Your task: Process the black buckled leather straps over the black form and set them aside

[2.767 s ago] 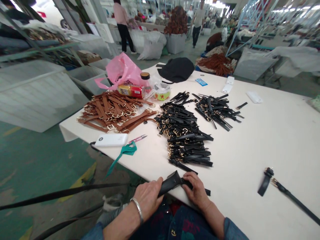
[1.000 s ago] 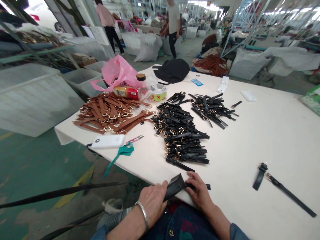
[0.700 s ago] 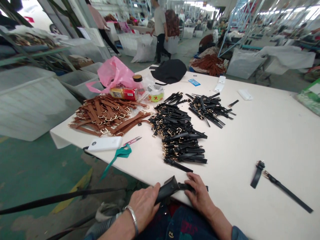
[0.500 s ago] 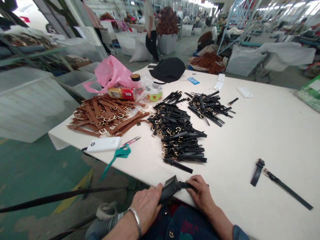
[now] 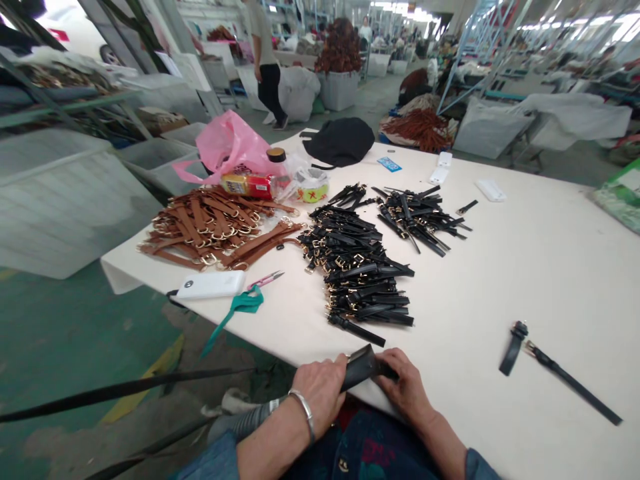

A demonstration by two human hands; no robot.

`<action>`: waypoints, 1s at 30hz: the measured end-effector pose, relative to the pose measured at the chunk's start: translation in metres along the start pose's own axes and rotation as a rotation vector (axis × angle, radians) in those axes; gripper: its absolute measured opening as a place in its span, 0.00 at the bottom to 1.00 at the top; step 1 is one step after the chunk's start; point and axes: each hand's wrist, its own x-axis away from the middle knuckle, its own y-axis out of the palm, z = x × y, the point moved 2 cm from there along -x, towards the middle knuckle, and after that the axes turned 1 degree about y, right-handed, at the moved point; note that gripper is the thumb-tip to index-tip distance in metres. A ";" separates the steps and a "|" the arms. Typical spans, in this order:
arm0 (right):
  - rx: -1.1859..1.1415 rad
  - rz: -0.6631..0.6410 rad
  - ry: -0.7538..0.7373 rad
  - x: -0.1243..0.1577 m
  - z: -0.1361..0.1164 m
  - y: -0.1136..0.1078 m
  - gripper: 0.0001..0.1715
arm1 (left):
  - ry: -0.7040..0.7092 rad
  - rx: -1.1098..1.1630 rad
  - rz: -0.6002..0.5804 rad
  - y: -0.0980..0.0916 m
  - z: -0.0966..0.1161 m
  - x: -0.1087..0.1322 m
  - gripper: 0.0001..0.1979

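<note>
Blk leather strap point(image 5: 361, 365) held over table edge in both hands: L hand point(image 5: 320, 400) closed round its wide folded end, R hand point(image 5: 404, 385) pinching the narrow part. On white table point(image 5: 550, 280): buckled strap pieces point(image 5: 565, 380) to R, pile of blk buckled straps point(image 5: 363, 273) ahead, tan straps point(image 5: 210, 230) further L.

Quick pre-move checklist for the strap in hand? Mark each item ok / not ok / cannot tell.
1. Left hand and right hand both on the black strap: ok.
2. Buckle on the held strap: cannot tell, none shows past the hands.
3. Pile of black buckled straps apart from both hands: ok.
4. Pink-handled scissors lying beside the white power bank: ok.
5. Long black strip left of the left hand joined to the held strap: cannot tell.
</note>
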 end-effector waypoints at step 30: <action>0.261 -0.088 -0.125 0.004 0.002 0.016 0.11 | -0.134 0.117 -0.029 0.007 -0.040 0.028 0.22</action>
